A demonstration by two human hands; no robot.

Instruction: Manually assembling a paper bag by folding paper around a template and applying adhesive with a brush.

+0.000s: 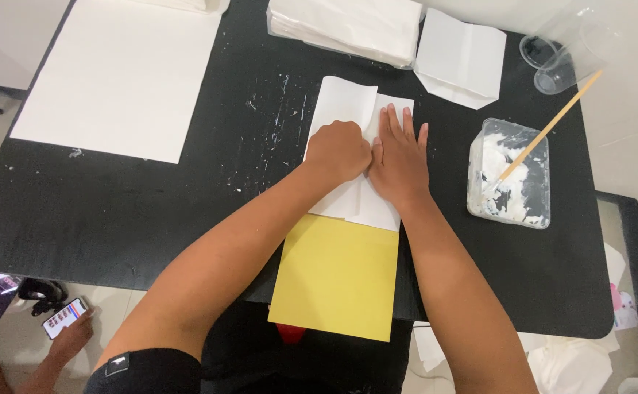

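Note:
A folded white paper (pixel 348 102) lies on a black table (pixel 151 211), its near end over a yellow sheet (pixel 337 277). My left hand (pixel 339 149) is a closed fist pressing down on the paper's left half. My right hand (pixel 399 157) lies flat beside it, fingers spread, palm pressing the paper's right flap. The two hands touch along the paper's middle fold.
A clear tub of white paste (pixel 510 175) with a wooden stick (pixel 548 128) stands right. Clear plastic cups (pixel 552 55) sit far right. A stack of white folded papers (pixel 348 25), one folded bag (pixel 461 58) and a large white sheet (pixel 122 73) lie behind. Another person's hands hold phones (pixel 63 317) bottom left.

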